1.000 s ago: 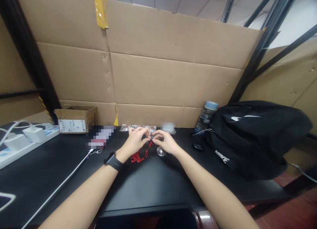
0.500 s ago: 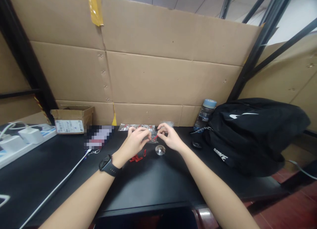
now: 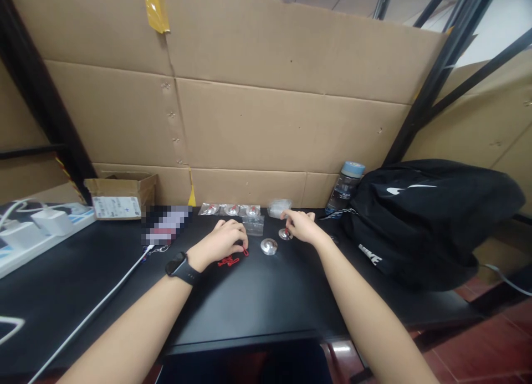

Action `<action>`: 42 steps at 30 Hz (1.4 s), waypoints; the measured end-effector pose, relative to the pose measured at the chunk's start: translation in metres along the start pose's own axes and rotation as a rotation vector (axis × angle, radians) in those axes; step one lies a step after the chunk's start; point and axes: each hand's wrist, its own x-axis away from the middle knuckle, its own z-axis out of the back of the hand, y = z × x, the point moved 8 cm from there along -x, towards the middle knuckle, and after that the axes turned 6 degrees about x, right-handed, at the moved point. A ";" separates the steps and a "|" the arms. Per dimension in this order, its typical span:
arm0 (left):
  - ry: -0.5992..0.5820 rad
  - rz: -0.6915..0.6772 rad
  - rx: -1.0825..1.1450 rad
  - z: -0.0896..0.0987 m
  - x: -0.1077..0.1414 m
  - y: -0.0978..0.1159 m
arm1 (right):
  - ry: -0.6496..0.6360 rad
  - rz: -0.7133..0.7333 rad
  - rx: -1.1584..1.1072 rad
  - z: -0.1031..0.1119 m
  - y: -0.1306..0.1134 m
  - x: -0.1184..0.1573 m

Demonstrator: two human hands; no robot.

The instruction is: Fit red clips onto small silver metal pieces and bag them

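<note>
My left hand (image 3: 224,242) is closed, its fingertips at a red cord loop (image 3: 245,252) beside a small heap of red cords (image 3: 228,261). My right hand (image 3: 302,226) pinches the red cord of a shiny metal disc (image 3: 285,234) at the table's surface. Another silvery disc (image 3: 269,246) lies between the hands. Behind it is a flat clear bag (image 3: 253,225). Three bagged discs with red cords (image 3: 231,209) form a row further back, and a stack of clear bags (image 3: 279,208) lies behind my right hand.
On the black table (image 3: 249,312) are a power strip (image 3: 25,240), an open cardboard box (image 3: 118,198) and a blurred phone with a white cable (image 3: 95,306) on the left. A bottle (image 3: 344,187) and a black backpack (image 3: 419,229) stand right. Cardboard (image 3: 241,123) walls the back.
My hands have moved apart, the left toward the red cords and the right rightward. The clear bag between them now lies on the table, and a corded disc shows under my right hand.
</note>
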 end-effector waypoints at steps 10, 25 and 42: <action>-0.023 0.034 0.037 0.018 0.010 0.000 | -0.064 0.258 -0.056 0.003 -0.043 0.010; 0.046 0.103 -0.030 0.006 0.002 -0.021 | -0.079 0.090 0.005 -0.002 0.004 0.001; -0.124 0.153 -0.032 0.010 0.008 0.003 | -0.292 0.519 -0.363 -0.003 -0.069 0.018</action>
